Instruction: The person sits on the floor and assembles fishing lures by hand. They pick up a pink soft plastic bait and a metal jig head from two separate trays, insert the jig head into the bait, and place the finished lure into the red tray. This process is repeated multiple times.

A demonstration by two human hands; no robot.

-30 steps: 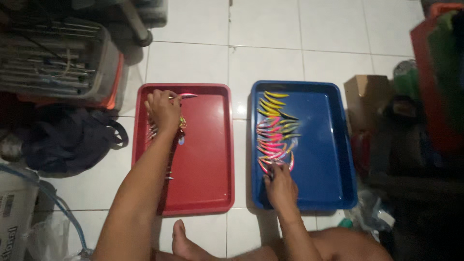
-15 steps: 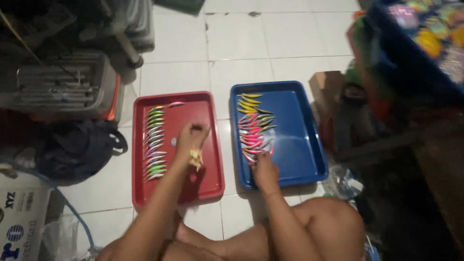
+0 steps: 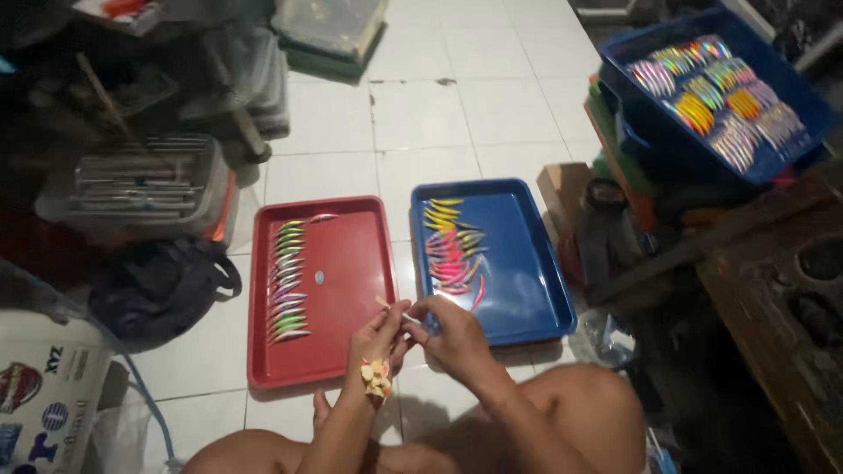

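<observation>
Two trays on white tile, red tray (image 3: 351,254) holding a column of pale lures (image 3: 286,279), blue tray (image 3: 527,263) with yellow and pink lures (image 3: 452,250), left hand (image 3: 379,338) and right hand (image 3: 452,333) together, pinching one small lure (image 3: 397,312) above the trays' near edge, upper blue bin (image 3: 702,149) full of iridescent lures.

Left of the hands a dark backpack (image 3: 158,285) lies on the white tiled floor (image 3: 457,114), with a clear box of rods (image 3: 145,184) beyond it. Far up to their right sits a raised blue crate (image 3: 694,140) of shiny lures.
</observation>
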